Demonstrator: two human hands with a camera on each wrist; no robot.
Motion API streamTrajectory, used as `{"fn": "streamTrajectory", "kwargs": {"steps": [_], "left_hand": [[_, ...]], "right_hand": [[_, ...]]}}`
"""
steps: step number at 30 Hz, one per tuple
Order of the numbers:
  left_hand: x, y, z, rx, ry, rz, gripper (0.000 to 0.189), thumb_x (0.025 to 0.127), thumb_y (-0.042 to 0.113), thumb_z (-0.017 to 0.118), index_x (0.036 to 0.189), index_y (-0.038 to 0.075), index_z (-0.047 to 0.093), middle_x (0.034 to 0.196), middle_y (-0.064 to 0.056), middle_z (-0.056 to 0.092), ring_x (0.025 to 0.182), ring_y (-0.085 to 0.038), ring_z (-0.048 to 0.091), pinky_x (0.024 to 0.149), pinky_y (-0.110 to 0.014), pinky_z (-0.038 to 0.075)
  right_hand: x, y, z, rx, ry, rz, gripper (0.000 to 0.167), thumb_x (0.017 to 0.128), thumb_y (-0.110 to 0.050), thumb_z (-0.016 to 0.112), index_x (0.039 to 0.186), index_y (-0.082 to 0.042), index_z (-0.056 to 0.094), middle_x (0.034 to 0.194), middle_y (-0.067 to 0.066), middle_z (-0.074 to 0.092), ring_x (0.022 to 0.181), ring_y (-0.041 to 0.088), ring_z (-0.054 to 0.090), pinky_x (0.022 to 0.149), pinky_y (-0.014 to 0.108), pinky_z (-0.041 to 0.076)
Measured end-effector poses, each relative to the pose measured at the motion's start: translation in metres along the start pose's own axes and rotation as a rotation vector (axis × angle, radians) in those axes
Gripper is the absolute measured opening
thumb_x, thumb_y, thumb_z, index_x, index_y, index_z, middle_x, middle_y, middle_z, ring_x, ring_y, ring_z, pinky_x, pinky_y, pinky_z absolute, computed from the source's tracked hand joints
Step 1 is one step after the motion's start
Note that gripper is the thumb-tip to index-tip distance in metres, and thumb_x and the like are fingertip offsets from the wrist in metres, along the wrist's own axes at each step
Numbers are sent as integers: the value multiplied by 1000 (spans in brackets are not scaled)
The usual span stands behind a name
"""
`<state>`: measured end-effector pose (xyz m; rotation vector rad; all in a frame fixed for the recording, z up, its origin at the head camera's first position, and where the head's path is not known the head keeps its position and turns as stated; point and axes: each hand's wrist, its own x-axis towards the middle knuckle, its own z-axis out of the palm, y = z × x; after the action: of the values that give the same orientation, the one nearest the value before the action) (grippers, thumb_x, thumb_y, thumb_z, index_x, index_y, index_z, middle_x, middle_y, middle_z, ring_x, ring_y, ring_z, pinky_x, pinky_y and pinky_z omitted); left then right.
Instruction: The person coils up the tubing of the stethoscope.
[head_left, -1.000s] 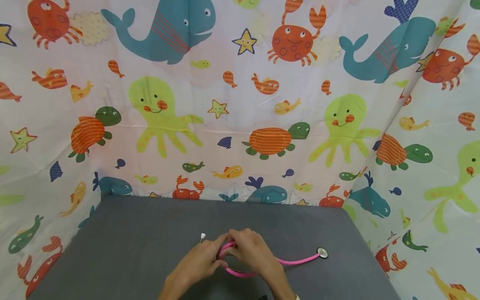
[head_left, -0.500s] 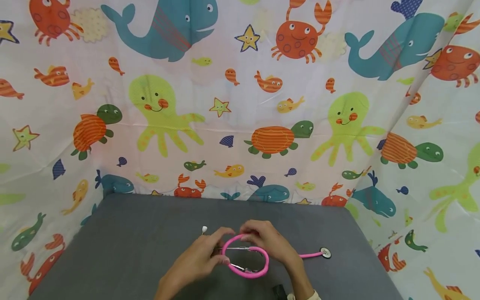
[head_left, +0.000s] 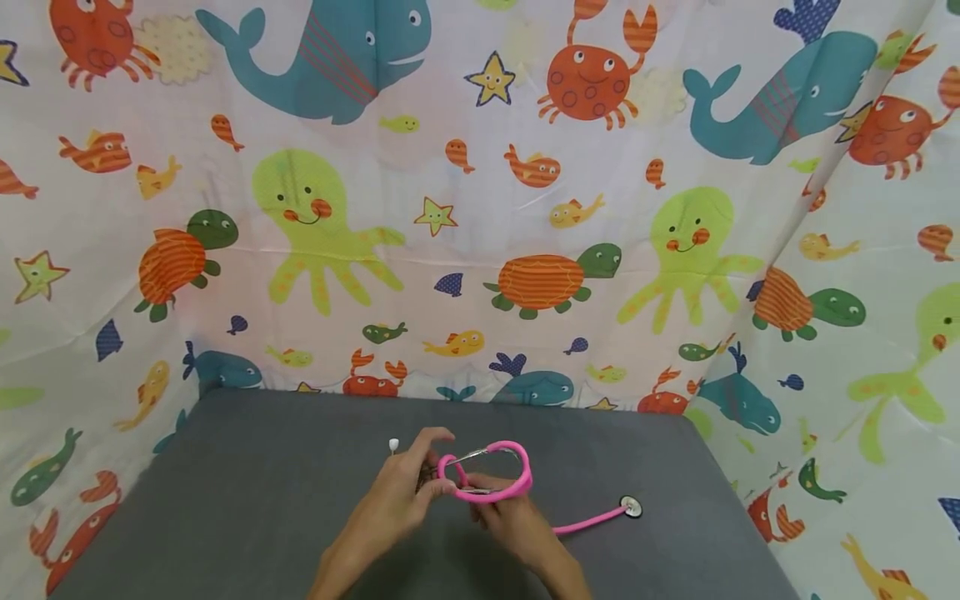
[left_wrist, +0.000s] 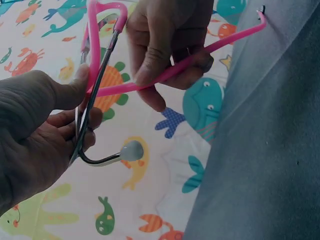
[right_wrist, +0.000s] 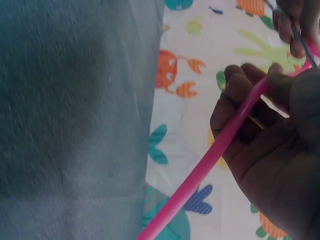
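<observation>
A stethoscope with pink tubing [head_left: 527, 475] is held between both hands, its tubing bent into a loop beside the metal ear tubes. My left hand [head_left: 393, 492] pinches the crossing of tubing and ear tubes [left_wrist: 103, 65], thumb on the pink tube. A white ear tip [left_wrist: 132, 151] sticks out past the left fingers. My right hand [head_left: 517, 525] is just below the loop, its thumb and fingers around the tubing [right_wrist: 200, 170] that runs to the chest piece. That round silver chest piece [head_left: 632, 506] lies on the grey surface to the right.
A grey cloth-covered table [head_left: 300, 467] lies under the hands. Behind it and on both sides hangs a white curtain [head_left: 465, 108] printed with sea animals.
My right hand has gone from the top of the loop down to the tubing beneath it. The loop now sits higher in the head view, and the chest piece has shifted slightly left.
</observation>
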<state>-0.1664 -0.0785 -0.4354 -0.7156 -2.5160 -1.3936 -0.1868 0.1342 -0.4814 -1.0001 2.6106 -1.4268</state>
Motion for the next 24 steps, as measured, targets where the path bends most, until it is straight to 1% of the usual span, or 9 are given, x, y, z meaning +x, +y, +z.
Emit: {"fn": "streamTrajectory", "kwargs": {"steps": [4,8,11,13,15,18,21,22,24], "left_hand": [[0,-1,3,13,70,-18,51,89,6,79,133,12,54,83,4,62,70,0,54,65,-20,50],[1,-1,6,40,164,-45,49,86,2,80,128,10,56,80,6,62,68,0,52,63,-19,49],[4,-1,8,89,228,-54,48,85,0,81,126,9,58,81,5,65,68,0,53,64,-20,49],[5,-1,10,139,244,-58,49,84,1,81,126,8,57,82,4,67,70,-1,54,65,-20,50],[6,-2,12,193,242,-60,50,85,2,81,129,7,56,84,3,67,71,-3,56,66,-20,50],[5,-2,14,294,221,-60,53,86,5,81,133,6,55,86,1,67,74,-4,58,66,-22,52],[2,-4,18,394,205,-47,51,86,8,83,131,5,59,86,0,68,75,-7,60,66,-23,53],[2,-4,19,422,199,-43,49,85,9,83,129,5,61,86,0,67,75,-7,60,66,-22,52],[0,-5,22,455,180,-35,43,84,11,84,122,6,64,84,1,65,74,-7,58,64,-21,50]], "right_hand": [[-5,-10,10,-106,-5,16,15,108,-17,56,99,-10,67,71,0,59,64,-6,46,61,16,46],[-8,-25,17,-163,-100,99,10,106,-19,61,105,-10,65,74,-8,54,64,-6,45,61,13,45],[-9,-39,20,-200,-171,168,10,104,-18,66,108,-9,65,73,-10,50,62,-4,44,59,13,44],[-10,-48,19,-238,-202,208,10,102,-18,68,105,-10,64,71,-10,49,61,-3,45,58,13,44],[-10,-56,18,-318,-220,216,10,101,-18,70,103,-12,63,71,-10,48,61,-2,45,59,14,43],[-9,-68,16,-476,-243,183,12,99,-19,73,102,-14,62,72,-10,50,63,1,46,61,16,43],[-8,-79,11,-640,-254,120,14,96,-18,77,102,-16,64,77,-9,57,68,3,51,67,19,50],[-8,-83,8,-694,-254,86,15,94,-17,79,103,-16,66,80,-9,61,71,3,55,70,20,53],[-6,-89,1,-784,-210,-7,18,90,-17,83,103,-16,70,85,-7,68,76,5,60,75,21,57]]}}
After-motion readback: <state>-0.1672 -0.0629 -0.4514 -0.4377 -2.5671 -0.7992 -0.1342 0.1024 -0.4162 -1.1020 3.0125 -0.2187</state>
